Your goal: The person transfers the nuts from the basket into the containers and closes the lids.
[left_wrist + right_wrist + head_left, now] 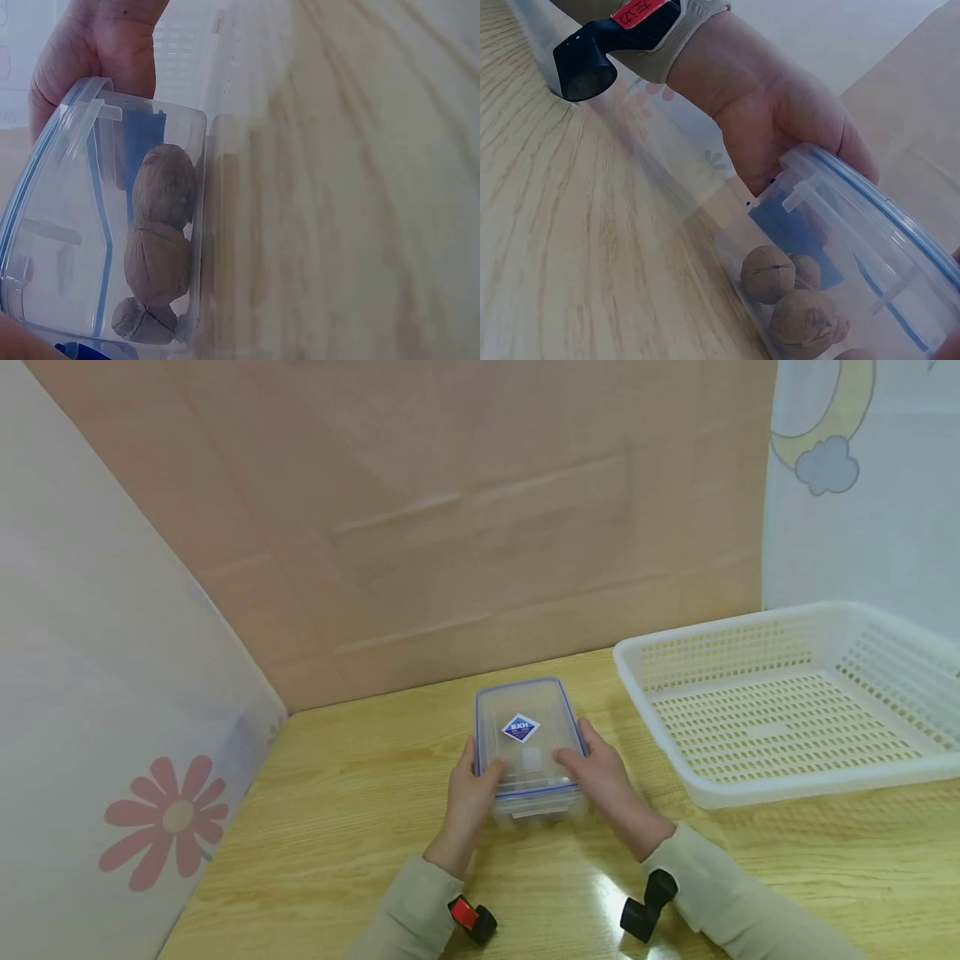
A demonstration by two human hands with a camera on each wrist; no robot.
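A clear plastic box (pixel 528 735) with a blue-rimmed lid and a diamond sticker sits on the wooden table (pixel 337 793). My left hand (pixel 483 772) grips its left near corner, thumb on the lid. My right hand (pixel 581 760) grips the right side, thumb likewise on top. The left wrist view shows the box (pixel 105 225) close up, with walnuts (pixel 161 187) inside and the right hand (pixel 97 45) behind it. The right wrist view shows the box (pixel 855 247), its walnuts (pixel 769 274) and the left hand (pixel 780 120) on its far side.
A white perforated basket (pixel 810 785) stands to the right of the box, with nothing visible in it. A cardboard wall rises behind the table, and a flower-printed panel closes the left side. Bare wood lies left of the box.
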